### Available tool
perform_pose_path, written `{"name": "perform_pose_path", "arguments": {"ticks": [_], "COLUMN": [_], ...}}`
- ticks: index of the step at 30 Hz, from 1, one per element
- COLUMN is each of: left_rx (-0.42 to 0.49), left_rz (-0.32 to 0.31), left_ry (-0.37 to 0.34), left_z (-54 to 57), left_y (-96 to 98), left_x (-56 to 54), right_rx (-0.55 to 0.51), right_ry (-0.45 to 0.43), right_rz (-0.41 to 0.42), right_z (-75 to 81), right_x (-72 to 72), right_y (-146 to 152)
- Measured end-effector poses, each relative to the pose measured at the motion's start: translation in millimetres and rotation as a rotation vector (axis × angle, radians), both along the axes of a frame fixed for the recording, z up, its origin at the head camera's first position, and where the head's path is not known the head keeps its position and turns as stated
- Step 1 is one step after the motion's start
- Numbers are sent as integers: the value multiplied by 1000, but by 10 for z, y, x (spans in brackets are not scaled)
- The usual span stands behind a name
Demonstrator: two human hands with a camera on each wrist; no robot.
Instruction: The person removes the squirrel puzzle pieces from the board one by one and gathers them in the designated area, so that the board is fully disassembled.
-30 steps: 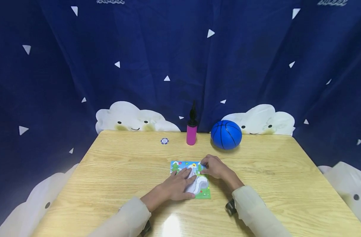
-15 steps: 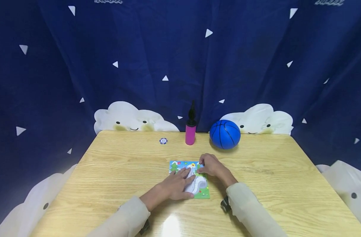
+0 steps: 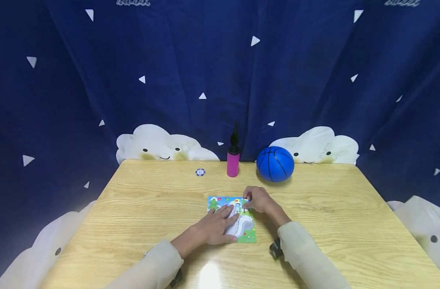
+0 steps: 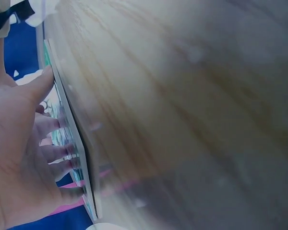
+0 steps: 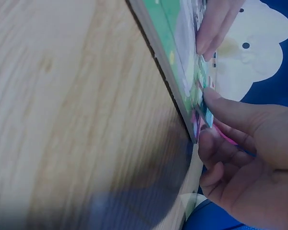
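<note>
A flat, brightly printed jigsaw puzzle board [image 3: 247,237] lies on the wooden table in front of me. My left hand [image 3: 216,227] rests on its left and middle part with the fingers spread; the left wrist view shows the fingertips touching the board's face. At the upper right corner, my right hand [image 3: 259,200] pinches a small puzzle piece [image 5: 206,116] between thumb and fingers. In the right wrist view this piece stands tilted up from the board, with a dark gap beneath. The left palm and fingers hide much of the picture.
Behind the board stand a magenta hand pump [image 3: 233,163] with a black top and a blue basketball [image 3: 275,164]. A poker chip [image 3: 200,172] lies left of the pump. A dark blue curtain [image 3: 191,60] with clouds hangs behind the table [image 3: 144,200].
The right fingers have shifted slightly at the board's upper right corner, and the piece there is now tilted up. The left hand stays in place on the board.
</note>
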State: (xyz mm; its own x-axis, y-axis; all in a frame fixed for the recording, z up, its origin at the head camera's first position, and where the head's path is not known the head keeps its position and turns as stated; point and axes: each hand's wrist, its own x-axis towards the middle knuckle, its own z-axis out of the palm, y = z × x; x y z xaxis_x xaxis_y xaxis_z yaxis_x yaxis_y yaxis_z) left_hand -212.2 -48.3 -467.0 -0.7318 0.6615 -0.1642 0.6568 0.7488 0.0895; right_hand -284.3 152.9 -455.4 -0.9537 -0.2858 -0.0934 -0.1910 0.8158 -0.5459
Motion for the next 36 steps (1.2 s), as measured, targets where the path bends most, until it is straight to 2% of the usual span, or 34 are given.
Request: {"name": "perform_pose_path", "arguments": {"ticks": [4,9,16,25,30,36], "left_rx": [2,-4,1,28,43,41], "left_rz": [-3,-9,-17,-3,-1,3], "left_ry": [0,13,36,25,16,17], "left_z": [-22,-39,-49,-58,-62,-66], "left_y": [1,8,14,4,6,-13], "left_x": [1,-13,-18,-16,-11,-20], "right_rx": [-35,-154,-245,-200,-176,-161], "right_ry": [15,22,27,64,42,-18], "right_rz": [-12,-11,-17,-90,-125,-162], "right_z": [-19,33,106,130,125,118], "right_x": [-4,16,65,107,131,156], "right_y": [35,113,370,883,1166,1365]}}
